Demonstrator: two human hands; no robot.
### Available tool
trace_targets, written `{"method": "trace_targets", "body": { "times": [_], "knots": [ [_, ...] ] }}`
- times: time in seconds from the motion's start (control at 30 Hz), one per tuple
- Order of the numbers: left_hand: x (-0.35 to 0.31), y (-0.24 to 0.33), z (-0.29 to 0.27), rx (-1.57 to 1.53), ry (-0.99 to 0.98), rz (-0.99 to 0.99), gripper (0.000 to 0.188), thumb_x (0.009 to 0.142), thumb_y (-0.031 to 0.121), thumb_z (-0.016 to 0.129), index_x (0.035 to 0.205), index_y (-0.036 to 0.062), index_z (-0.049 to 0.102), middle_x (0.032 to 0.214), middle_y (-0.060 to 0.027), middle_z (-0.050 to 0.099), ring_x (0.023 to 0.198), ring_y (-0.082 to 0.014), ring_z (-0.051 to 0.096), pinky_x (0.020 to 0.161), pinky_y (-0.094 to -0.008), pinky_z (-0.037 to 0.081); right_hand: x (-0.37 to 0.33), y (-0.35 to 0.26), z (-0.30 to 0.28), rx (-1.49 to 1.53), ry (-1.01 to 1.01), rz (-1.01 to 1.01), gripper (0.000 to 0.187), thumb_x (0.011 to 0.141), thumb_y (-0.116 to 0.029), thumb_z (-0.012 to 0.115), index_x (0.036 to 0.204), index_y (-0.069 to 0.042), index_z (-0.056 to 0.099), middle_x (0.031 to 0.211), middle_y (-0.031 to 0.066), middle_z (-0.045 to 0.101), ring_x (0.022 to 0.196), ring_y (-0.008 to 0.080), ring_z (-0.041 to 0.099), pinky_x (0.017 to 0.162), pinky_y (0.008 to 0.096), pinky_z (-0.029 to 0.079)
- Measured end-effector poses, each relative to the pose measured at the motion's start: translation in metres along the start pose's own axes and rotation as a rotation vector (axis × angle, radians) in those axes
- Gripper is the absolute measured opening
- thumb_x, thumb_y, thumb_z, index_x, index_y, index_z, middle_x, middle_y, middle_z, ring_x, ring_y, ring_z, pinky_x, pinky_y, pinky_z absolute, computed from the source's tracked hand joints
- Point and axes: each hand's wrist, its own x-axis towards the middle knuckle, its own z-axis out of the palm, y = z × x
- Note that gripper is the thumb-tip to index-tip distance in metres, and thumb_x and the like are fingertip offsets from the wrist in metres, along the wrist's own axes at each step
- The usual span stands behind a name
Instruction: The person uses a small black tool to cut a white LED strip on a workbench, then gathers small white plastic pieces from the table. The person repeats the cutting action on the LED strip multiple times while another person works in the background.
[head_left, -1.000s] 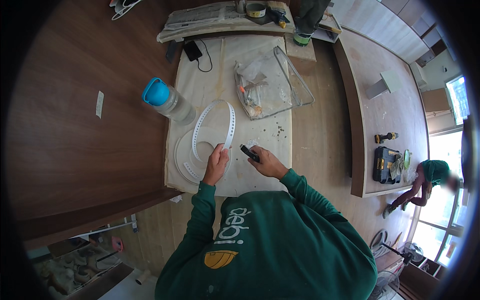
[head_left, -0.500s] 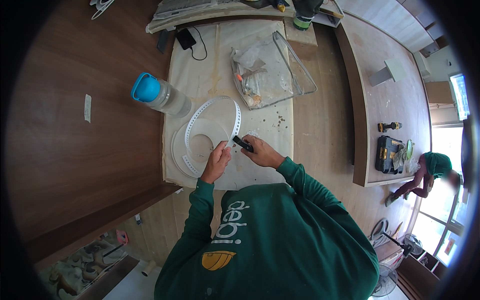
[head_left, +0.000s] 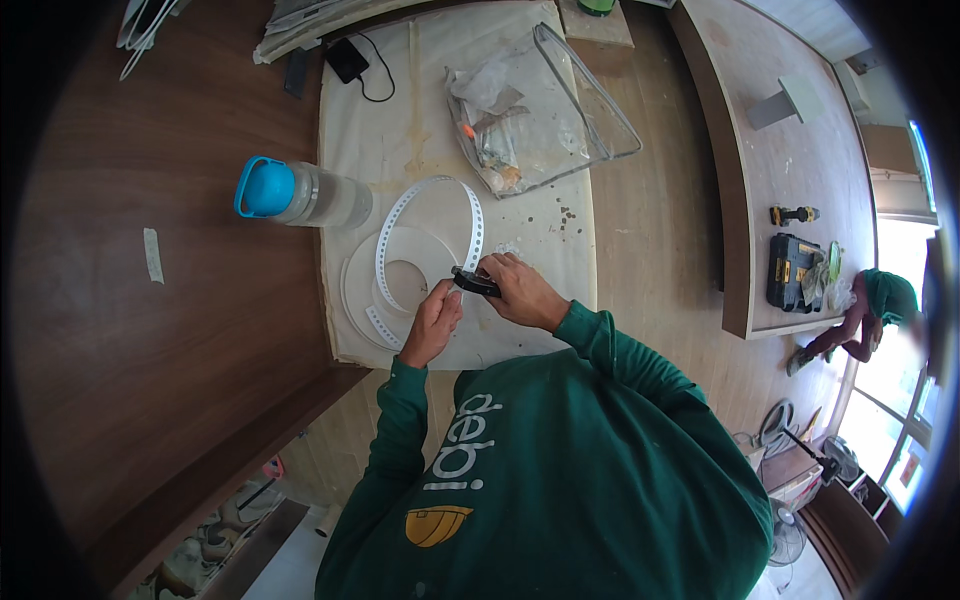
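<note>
A long white strip [head_left: 477,222], with a row of holes along it, curls in a loop above the paper-covered table. My left hand [head_left: 433,325] pinches this strip close to its near end. In my right hand [head_left: 522,292] is a small black hand punch [head_left: 475,283], its fingers wrapped round the handles. The punch's head sits over the strip just beside my left fingertips, and its jaws are too small to make out. Beneath the loop lies a flat pale disc [head_left: 425,248] with a round opening in its middle. Small dark scraps [head_left: 565,213] are scattered to the right.
A clear bottle [head_left: 335,200] with a blue lid stands at the left. A transparent zip bag [head_left: 550,120] lies farther back, and a black power adapter [head_left: 346,60] at the far left. On the right bench are a drill [head_left: 795,215] and tool case [head_left: 792,270]; another person [head_left: 890,298] crouches beyond.
The punch has turned and moved left along the strip, closer to my left fingertips. My left hand keeps its pinch. The whole view has shifted a little.
</note>
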Motion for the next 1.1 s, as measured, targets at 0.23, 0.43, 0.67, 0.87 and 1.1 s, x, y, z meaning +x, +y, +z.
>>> {"method": "trace_targets", "body": {
  "times": [0.23,0.43,0.67,0.87,1.1],
  "knots": [
    [0.0,0.012,0.001,0.026,-0.006,-0.021,0.028,0.116,0.025,0.048,0.134,0.004,0.052,0.077,0.0045,0.038,0.065,-0.0047,0.036,0.056,-0.0227,0.031,0.002,0.0,0.003,-0.008,0.045,0.026,0.031,0.085,-0.006,0.073,0.112,-0.002,0.06,0.102,0.0182,0.067,0.098,0.0411,0.065,0.089,0.0495,0.052],
    [-0.001,0.009,0.0,0.0,-0.001,-0.032,0.028,0.116,0.025,0.048,0.134,0.0035,0.052,0.079,0.0039,0.039,0.067,-0.0049,0.037,0.056,-0.0226,0.032,0.003,0.0,0.004,-0.021,0.059,0.019,0.028,0.084,-0.007,0.073,0.108,-0.002,0.06,0.099,0.0187,0.068,0.095,0.0415,0.066,0.088,0.0496,0.053],
    [-0.001,0.003,-0.001,0.027,-0.003,-0.016,0.029,0.116,0.026,0.048,0.134,0.0033,0.052,0.078,0.004,0.039,0.066,-0.005,0.037,0.056,-0.0231,0.033,0.002,0.004,0.01,-0.059,0.057,0.035,0.029,0.083,-0.007,0.075,0.107,-0.003,0.06,0.096,0.0173,0.069,0.093,0.0409,0.068,0.086,0.0493,0.055],
    [-0.001,0.001,0.004,0.024,0.006,-0.041,0.028,0.116,0.027,0.047,0.133,0.0049,0.053,0.075,0.0047,0.038,0.064,-0.0048,0.036,0.055,-0.0235,0.033,0.0,0.009,0.016,-0.073,0.084,0.034,0.028,0.083,-0.008,0.076,0.106,-0.004,0.061,0.095,0.0171,0.069,0.093,0.0405,0.069,0.083,0.0498,0.056],
    [-0.001,0.005,0.008,0.023,0.011,-0.044,0.029,0.116,0.028,0.046,0.134,0.0062,0.053,0.073,0.0047,0.039,0.062,-0.0047,0.036,0.055,-0.0234,0.033,-0.002,0.01,0.014,-0.112,0.075,0.032,0.023,0.086,-0.013,0.074,0.102,-0.004,0.06,0.089,0.0169,0.069,0.087,0.04,0.071,0.077,0.0502,0.057]
  ]
}}
